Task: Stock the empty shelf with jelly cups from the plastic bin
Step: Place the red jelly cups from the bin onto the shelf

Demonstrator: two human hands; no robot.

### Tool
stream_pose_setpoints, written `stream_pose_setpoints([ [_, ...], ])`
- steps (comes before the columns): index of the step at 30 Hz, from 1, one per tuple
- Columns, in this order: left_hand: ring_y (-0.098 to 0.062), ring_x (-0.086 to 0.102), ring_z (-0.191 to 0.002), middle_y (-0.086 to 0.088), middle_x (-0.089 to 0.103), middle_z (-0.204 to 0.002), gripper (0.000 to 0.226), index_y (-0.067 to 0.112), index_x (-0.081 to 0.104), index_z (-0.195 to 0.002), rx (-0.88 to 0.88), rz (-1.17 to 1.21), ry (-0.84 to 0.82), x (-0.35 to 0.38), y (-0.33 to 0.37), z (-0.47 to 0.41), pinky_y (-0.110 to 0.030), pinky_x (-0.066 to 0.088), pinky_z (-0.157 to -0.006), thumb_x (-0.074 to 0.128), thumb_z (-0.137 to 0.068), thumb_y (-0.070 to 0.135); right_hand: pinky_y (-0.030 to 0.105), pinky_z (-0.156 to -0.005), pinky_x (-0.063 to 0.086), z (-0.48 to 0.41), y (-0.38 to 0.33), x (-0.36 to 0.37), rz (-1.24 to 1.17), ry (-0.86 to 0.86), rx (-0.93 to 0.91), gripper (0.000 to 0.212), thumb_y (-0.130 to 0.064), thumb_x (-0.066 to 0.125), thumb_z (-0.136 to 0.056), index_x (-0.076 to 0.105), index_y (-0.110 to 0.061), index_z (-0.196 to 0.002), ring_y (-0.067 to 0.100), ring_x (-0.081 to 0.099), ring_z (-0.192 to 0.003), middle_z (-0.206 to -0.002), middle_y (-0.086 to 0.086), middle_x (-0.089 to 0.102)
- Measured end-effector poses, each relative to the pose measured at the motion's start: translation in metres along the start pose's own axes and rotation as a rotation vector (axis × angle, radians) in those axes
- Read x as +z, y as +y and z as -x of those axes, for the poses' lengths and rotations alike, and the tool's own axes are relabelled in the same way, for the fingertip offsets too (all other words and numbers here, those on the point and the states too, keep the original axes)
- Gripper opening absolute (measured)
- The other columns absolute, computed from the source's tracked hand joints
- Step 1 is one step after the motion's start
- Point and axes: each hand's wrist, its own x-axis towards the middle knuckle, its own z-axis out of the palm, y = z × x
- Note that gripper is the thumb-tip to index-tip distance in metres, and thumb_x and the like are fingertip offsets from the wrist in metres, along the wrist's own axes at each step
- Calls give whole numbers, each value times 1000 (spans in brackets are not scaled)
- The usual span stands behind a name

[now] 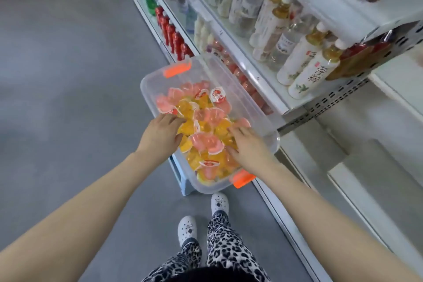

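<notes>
A clear plastic bin [151, 89] with orange latches stands in front of the shelving, heaped with pink and orange jelly cups [206, 121]. My left hand [160, 134] is at the bin's left side, its fingers curled down around orange jelly cups. My right hand [249, 147] lies on the heap at the right, fingers spread and fairly straight on the cups, thumb beside a pink cup [207, 142]. A row of jelly cups [240, 75] stands on the low shelf behind the bin. A bare white shelf [357, 151] lies to the right.
The bin rests on a light blue stool [180, 178]. Bottles of drink [304, 62] fill the shelf above, red bottles [174, 36] the lower shelf further back. Grey floor [68, 75] spreads to the left. My feet in white clogs [187, 229] stand below the bin.
</notes>
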Motion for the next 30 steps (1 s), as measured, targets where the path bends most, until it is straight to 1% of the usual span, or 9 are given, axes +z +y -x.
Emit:
stream_pose_setpoints([
  [5, -32, 63, -98, -6, 68, -104, 34, 15, 73, -109, -29, -26, 88, 16, -3, 1, -41, 51, -83, 73, -76, 8, 40, -87, 45, -35, -15, 28, 4, -165, 64, 52, -51, 56, -91, 55, -10, -123, 32, 54, -114, -126, 11, 55],
  [8, -29, 63, -96, -4, 69, -102, 27, 18, 75, -104, 11, -63, 122, 21, -6, 2, -38, 51, -80, 73, -78, 11, 41, -87, 46, -47, -20, 41, -6, -255, 138, 54, -49, 56, -92, 52, -9, -127, 34, 52, -116, -131, 11, 50],
  [11, -28, 63, -96, -1, 69, -100, 19, 21, 76, -98, 50, -90, 135, 24, -9, 2, -36, 51, -79, 74, -81, 15, 41, -86, 48, -55, -21, 45, -42, -250, 181, 51, -47, 59, -90, 53, -10, -123, 34, 55, -113, -130, 11, 50],
  [14, -27, 62, -98, 0, 70, -100, 17, 23, 76, -99, 45, -122, 126, 22, -9, 1, -38, 50, -83, 73, -83, 19, 37, -73, 49, -56, -16, 40, -98, -246, 207, 45, -46, 65, -84, 55, -13, -113, 31, 60, -100, -117, 8, 56],
  [18, -23, 56, -107, 6, 67, -111, 26, 31, 66, -116, -26, -257, -132, 15, 2, -14, -34, 38, -95, 58, -93, 23, 33, -61, 47, -51, -3, 24, -269, -137, 231, 41, -36, 65, -74, 48, -17, -105, 26, 62, -81, -91, 0, 59],
  [21, -22, 57, -108, 4, 64, -114, 28, 29, 58, -123, -89, -370, -333, 16, 20, -34, -32, 37, -92, 52, -96, 26, 33, -66, 49, -46, 12, 11, -350, -38, 229, 42, -35, 68, -71, 49, -23, -106, 20, 60, -83, -96, -4, 58],
  [24, -25, 61, -105, -3, 64, -113, 34, 21, 54, -123, -169, -382, -462, 26, 41, -47, -33, 40, -81, 43, -100, 44, 30, -71, 48, -39, 28, 3, -323, 15, 211, 43, -37, 70, -73, 52, -24, -109, 13, 57, -88, -105, -8, 57],
  [27, -24, 63, -96, -2, 63, -95, 49, 16, 54, -119, -264, -367, -556, 41, 52, -53, -31, 39, -68, 40, -97, 58, 31, -67, 46, -31, 36, -3, -241, 38, 205, 41, -38, 68, -73, 48, -25, -107, 13, 54, -86, -105, -6, 52],
  [30, -22, 58, -80, 0, 49, -74, 55, 14, 56, -110, -331, -293, -583, 51, 59, -58, -29, 39, -61, 43, -92, 64, 34, -70, 50, -24, 39, -7, -230, 52, 202, 41, -37, 67, -74, 47, -25, -107, 14, 52, -85, -105, -6, 50],
])
